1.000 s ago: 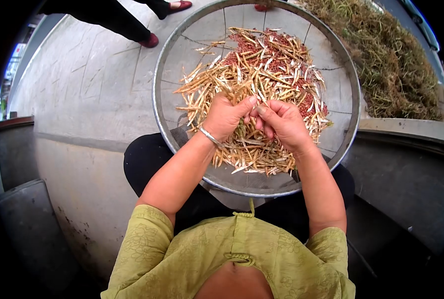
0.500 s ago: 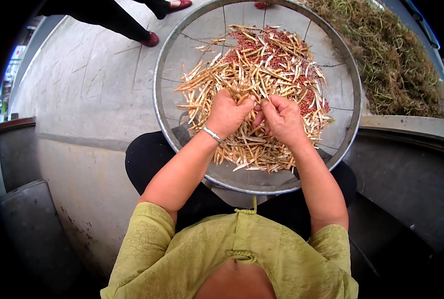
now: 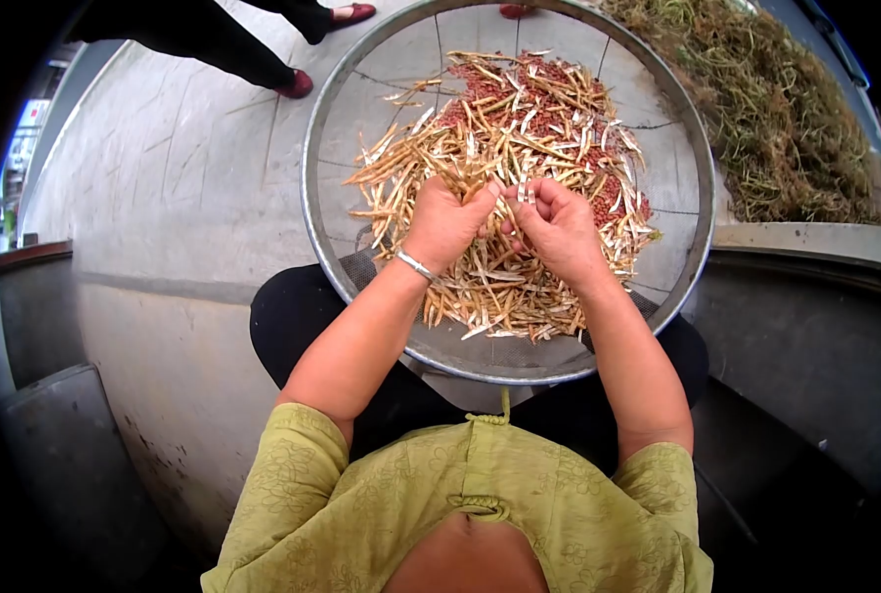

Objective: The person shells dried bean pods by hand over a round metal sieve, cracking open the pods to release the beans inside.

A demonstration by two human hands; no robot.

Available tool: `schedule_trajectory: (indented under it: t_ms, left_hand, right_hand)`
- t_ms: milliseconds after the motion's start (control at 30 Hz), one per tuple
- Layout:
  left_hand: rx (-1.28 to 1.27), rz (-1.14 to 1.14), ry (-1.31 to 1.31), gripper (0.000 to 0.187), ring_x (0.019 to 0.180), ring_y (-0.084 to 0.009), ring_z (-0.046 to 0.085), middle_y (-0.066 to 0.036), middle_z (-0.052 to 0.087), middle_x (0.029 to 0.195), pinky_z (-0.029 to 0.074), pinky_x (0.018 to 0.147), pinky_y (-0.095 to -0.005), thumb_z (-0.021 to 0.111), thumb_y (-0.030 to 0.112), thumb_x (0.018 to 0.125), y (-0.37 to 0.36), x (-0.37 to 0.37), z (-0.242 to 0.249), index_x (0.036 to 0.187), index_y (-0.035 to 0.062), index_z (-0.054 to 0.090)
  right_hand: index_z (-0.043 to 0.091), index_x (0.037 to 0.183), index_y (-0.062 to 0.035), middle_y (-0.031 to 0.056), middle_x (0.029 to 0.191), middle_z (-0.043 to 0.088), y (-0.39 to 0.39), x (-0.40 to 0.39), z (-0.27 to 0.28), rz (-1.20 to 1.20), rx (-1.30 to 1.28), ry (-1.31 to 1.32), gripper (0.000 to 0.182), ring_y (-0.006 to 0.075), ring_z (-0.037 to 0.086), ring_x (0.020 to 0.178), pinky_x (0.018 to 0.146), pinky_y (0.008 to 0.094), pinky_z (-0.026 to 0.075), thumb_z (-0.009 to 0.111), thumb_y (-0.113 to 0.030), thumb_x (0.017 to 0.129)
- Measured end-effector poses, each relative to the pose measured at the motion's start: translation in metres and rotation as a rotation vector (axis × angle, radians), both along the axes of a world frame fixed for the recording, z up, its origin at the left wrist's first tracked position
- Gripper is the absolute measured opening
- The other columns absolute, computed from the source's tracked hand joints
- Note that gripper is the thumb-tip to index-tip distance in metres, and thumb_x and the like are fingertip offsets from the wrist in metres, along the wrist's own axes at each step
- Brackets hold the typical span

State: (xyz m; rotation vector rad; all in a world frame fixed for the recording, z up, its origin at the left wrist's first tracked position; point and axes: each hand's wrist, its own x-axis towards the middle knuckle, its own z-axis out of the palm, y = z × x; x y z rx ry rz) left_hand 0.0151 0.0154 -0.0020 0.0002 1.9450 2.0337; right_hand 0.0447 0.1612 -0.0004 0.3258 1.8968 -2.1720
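A round metal sieve [image 3: 312, 188] rests across my lap, holding dry tan bean pods [image 3: 500, 287] and many small red beans [image 3: 480, 87]. Over the middle of the pile, my left hand [image 3: 447, 219] is closed on several dry pods [image 3: 465, 178], its thumb and fingertips pinched. Close beside it on the right, my right hand [image 3: 557, 232] pinches a split pod [image 3: 524, 183] that shows its pale inside. The fingertips of both hands nearly meet.
Another person's dark-trousered legs [image 3: 203, 49] and red shoes [image 3: 297, 84] are at the upper left. A heap of dried plants [image 3: 787, 128] lies at the upper right. A dark panel [image 3: 75, 465] stands at the lower left.
The split pod between my right fingertips now shows more upright and open. My hands have shifted only slightly, staying over the same part of the pile.
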Motion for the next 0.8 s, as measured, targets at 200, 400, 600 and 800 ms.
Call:
schedule_trajectory:
  t_ms: [200,400,600,800]
  left_hand:
    - [0.013,-0.015,0.081,0.015,0.047,-0.0055,0.045,0.002,0.052,0.060,0.037,0.042,-0.0209,0.058,0.015,0.086,-0.003,-0.002,-0.011,0.077,0.0034,0.057]
    - [0.078,-0.069,0.011,0.019,0.048,-0.0050,0.046,0.002,0.053,0.062,0.038,0.043,-0.0199,0.061,0.019,0.085,-0.001,-0.001,-0.004,0.092,0.0016,0.060]
    - [0.083,-0.049,-0.014,0.019,0.051,-0.0042,0.047,0.002,0.056,0.067,0.039,0.044,-0.0182,0.062,0.018,0.084,0.002,0.001,-0.006,0.093,0.0022,0.061]
    - [0.222,0.176,0.015,0.018,0.052,-0.0066,0.048,0.000,0.055,0.069,0.041,0.046,-0.0194,0.060,0.021,0.086,0.000,-0.002,-0.003,0.080,0.0037,0.056]
  right_hand:
    - [0.058,0.102,-0.0037,0.0006,0.068,0.060,0.009,-0.002,0.005,-0.030,0.243,0.057,0.017,0.0038,0.053,0.057,0.046,0.0200,0.048,0.054,-0.010,0.088]
    - [0.057,0.101,-0.0001,0.0030,0.065,0.058,0.005,-0.001,0.007,0.020,0.094,-0.051,0.018,0.0051,0.052,0.045,0.037,0.0181,0.041,0.056,-0.012,0.087]
    - [0.059,0.091,0.0001,0.0021,0.062,0.058,0.000,0.003,0.004,0.067,0.163,0.040,0.012,0.0050,0.052,0.044,0.037,0.0185,0.041,0.058,-0.011,0.086]
    - [0.062,0.093,0.0000,0.0043,0.071,0.063,0.016,-0.008,-0.004,0.135,0.296,0.081,0.021,0.0090,0.057,0.058,0.051,0.0218,0.045,0.055,-0.020,0.088]
